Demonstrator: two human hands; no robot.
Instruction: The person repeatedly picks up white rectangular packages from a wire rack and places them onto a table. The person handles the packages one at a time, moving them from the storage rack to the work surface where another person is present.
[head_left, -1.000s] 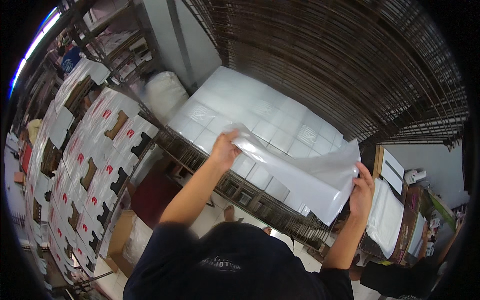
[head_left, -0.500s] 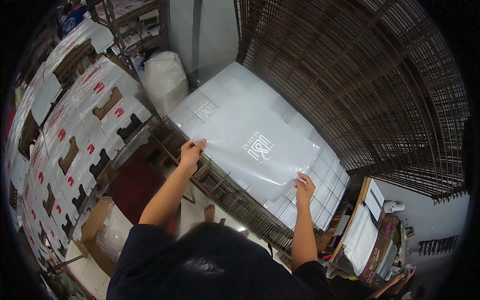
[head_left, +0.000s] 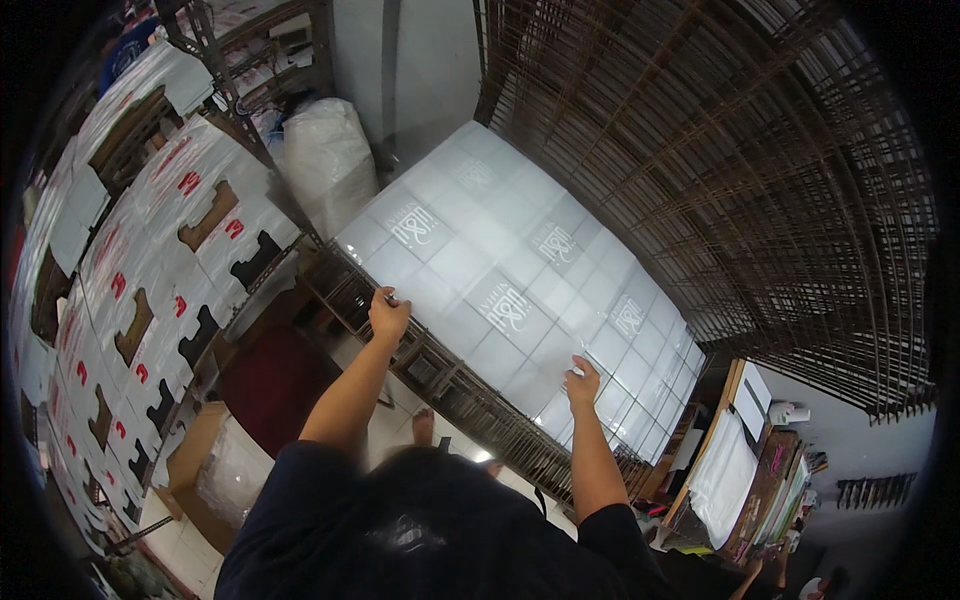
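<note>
Translucent plastic sheets (head_left: 470, 250) printed with white logos lie flat on a drying rack, partly overlapping. The rack's wire shelves (head_left: 440, 370) show through them as a grid and run along the near edge. My left hand (head_left: 390, 314) hovers at the near left edge of the sheets, fingers loosely curled, thumb and index apart, with nothing seen between them. Over the near right part of the sheets is my right hand (head_left: 581, 384), its thumb and forefinger also parted and holding nothing visible.
Raised wire shelves (head_left: 700, 150) slant up behind the sheets. White cardboard pieces with red print (head_left: 140, 270) fill racks at left. A plastic-wrapped bundle (head_left: 325, 160) stands at far left. At right is a work table with white plastic (head_left: 722, 485); another person's hands (head_left: 765, 570) show beyond.
The sheet both hands held has come down flat onto the rack, and the fingers have let go. My right hand has shifted left; my left hand has moved slightly nearer me.
</note>
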